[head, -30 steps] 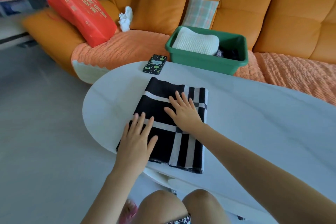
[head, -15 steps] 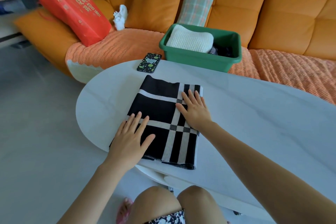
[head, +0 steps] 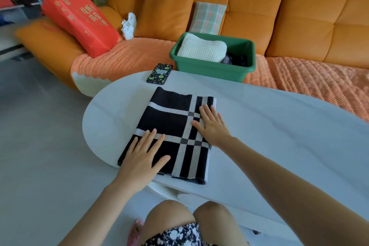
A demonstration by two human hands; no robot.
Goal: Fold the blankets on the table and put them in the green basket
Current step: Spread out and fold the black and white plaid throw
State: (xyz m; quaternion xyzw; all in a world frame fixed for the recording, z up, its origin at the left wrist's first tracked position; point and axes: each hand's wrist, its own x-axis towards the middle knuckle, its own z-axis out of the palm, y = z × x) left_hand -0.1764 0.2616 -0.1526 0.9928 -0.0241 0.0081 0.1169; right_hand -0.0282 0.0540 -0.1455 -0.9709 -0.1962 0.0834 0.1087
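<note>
A black blanket with white stripes (head: 169, 124) lies folded flat near the left end of the white oval table (head: 279, 126). My left hand (head: 142, 154) presses flat on its near left corner, fingers straight. My right hand (head: 212, 126) lies flat on its right edge, fingers spread. Beyond the table, the green basket (head: 211, 66) sits on the sofa seat with a folded white knit blanket (head: 201, 50) inside and some dark cloth (head: 237, 60) beside it.
A black phone with green dots (head: 159, 73) lies at the table's far edge. On the orange sofa (head: 259, 16) are a red bag (head: 79, 20), a plaid cloth (head: 208, 18) and a white crumpled item (head: 128, 25). My knees show below the table's near edge.
My right hand has slid rightward across the blanket to its right edge. My left hand stays pressed on the near left corner. The view has shifted slightly.
</note>
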